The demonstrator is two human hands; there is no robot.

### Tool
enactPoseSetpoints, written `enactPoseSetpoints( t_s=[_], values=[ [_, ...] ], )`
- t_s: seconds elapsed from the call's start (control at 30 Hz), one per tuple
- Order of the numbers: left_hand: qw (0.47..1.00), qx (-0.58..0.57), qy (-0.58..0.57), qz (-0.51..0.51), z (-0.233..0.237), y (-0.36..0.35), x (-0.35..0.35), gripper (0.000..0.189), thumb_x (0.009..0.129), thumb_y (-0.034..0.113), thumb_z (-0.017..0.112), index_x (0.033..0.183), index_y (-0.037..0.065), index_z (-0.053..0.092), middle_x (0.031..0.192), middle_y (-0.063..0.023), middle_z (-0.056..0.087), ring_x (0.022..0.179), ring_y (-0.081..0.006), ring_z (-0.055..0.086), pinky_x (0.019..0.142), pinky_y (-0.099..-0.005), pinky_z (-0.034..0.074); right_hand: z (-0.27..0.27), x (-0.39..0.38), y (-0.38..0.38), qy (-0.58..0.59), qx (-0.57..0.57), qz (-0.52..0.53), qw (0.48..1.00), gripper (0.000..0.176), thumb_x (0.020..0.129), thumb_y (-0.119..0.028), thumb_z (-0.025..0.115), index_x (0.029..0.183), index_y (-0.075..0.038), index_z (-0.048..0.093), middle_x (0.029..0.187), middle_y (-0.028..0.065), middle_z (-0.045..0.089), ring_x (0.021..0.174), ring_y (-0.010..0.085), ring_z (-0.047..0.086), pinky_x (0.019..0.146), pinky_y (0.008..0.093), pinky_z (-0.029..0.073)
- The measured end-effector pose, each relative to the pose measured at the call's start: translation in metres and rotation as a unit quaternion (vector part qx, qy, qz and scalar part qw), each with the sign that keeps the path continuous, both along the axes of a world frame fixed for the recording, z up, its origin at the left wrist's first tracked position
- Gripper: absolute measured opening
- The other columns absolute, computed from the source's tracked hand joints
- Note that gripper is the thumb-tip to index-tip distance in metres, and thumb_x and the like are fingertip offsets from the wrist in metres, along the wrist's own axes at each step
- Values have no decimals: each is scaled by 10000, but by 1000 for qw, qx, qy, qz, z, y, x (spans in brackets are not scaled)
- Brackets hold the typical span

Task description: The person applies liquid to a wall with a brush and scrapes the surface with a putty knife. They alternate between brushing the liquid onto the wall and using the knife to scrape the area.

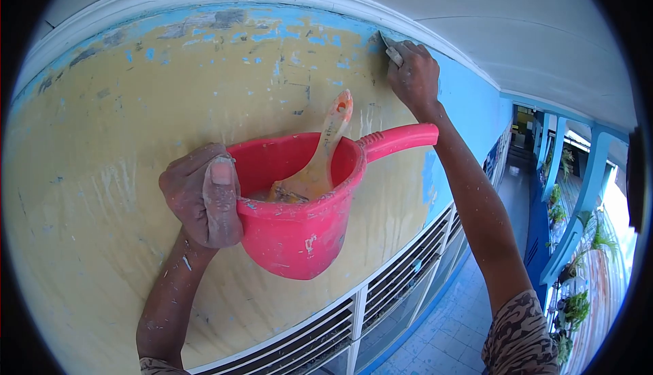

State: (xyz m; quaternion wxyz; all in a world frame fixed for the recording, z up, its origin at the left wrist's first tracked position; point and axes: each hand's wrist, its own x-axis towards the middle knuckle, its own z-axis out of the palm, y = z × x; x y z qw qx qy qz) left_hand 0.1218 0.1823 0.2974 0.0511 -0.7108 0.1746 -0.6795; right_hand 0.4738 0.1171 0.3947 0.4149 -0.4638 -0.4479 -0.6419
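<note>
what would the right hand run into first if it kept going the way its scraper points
Most likely the white moulding above the wall: the right hand holds a scraper on the flaking blue paint, blade angled up and left, its tip just beneath that moulding. Depth is unclear.
</note>
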Motion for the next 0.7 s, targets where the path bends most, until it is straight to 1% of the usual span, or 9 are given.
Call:
enactPoseSetpoints(
  t_s=[0.1, 0.23, 0.27, 0.33, 0.37, 0.47, 0.6, 0.63, 0.7],
  values=[
    [1000, 5, -16, 0, 1, -2, 1, 337, 906, 68, 484, 577, 11, 432, 522, -76, 386, 433, -224, 381, 435, -334, 300, -17, -6, -13, -37, -49, -8, 998, 368, 733, -13, 597, 1074, -67, 723, 939, 100, 691, 821, 332, 628, 698, 436, 537],
    [999, 16, -34, -19, 0, 0, 5, 344, 909, 70, 477, 573, 16, 427, 518, -72, 383, 431, -221, 377, 435, -333, 300, 4, 10, -6, 7, -19, -17, 1000, 396, 724, -6, 596, 1090, -87, 722, 951, 100, 686, 827, 326, 623, 711, 429, 537],
    [999, 16, -32, -20, 0, -1, 4, 344, 909, 70, 477, 573, 16, 427, 518, -72, 383, 431, -221, 377, 435, -333, 300, 1, 11, -5, 10, -19, -18, 1000, 396, 724, -6, 596, 1090, -87, 722, 951, 100, 686, 827, 326, 623, 711, 429, 537],
    [1000, -2, -3, -16, 1, -3, 1, 350, 910, 73, 472, 569, 17, 419, 515, -71, 382, 430, -218, 379, 436, -332, 298, -4, 8, -3, -28, -1, -8, 1000, 404, 716, -1, 595, 1087, -93, 725, 943, 97, 687, 830, 325, 623, 701, 432, 538],
    [1000, 0, -5, -16, 1, -2, 1, 350, 910, 73, 472, 569, 17, 419, 515, -71, 382, 430, -218, 379, 436, -332, 298, -15, -1, -10, -27, -30, 7, 999, 399, 715, -6, 600, 1084, -90, 724, 942, 96, 690, 831, 323, 624, 697, 436, 538],
    [1000, 9, -13, -6, 1, -2, 2, 366, 919, 80, 464, 563, 19, 405, 506, -65, 377, 426, -210, 377, 435, -333, 284, -19, 4, -11, -41, -33, 3, 999, 399, 714, -8, 603, 1086, -89, 722, 939, 94, 692, 831, 323, 623, 706, 436, 539],
    [1000, 0, -3, -7, 2, -3, 2, 379, 928, 90, 459, 561, 19, 401, 501, -65, 372, 426, -208, 376, 435, -332, 278, 4, 17, 2, -7, 12, -14, 1000, 427, 668, 5, 618, 1073, -77, 723, 938, 98, 691, 809, 316, 619, 706, 425, 542],
    [1000, 7, -5, -11, 1, -2, 2, 381, 931, 93, 458, 561, 19, 401, 501, -65, 370, 426, -208, 375, 435, -331, 276, 0, 8, -1, 14, -9, -24, 1000, 410, 677, 3, 616, 1066, -73, 723, 945, 108, 691, 820, 321, 624, 720, 426, 544],
    [1000, 3, -10, -15, 0, -2, 3, 384, 933, 96, 457, 561, 20, 398, 501, -65, 368, 425, -207, 372, 435, -331, 274, -22, 0, -8, -10, -27, -12, 1000, 395, 694, -5, 610, 1068, -73, 722, 957, 113, 693, 828, 327, 628, 730, 426, 545]
  ],
)
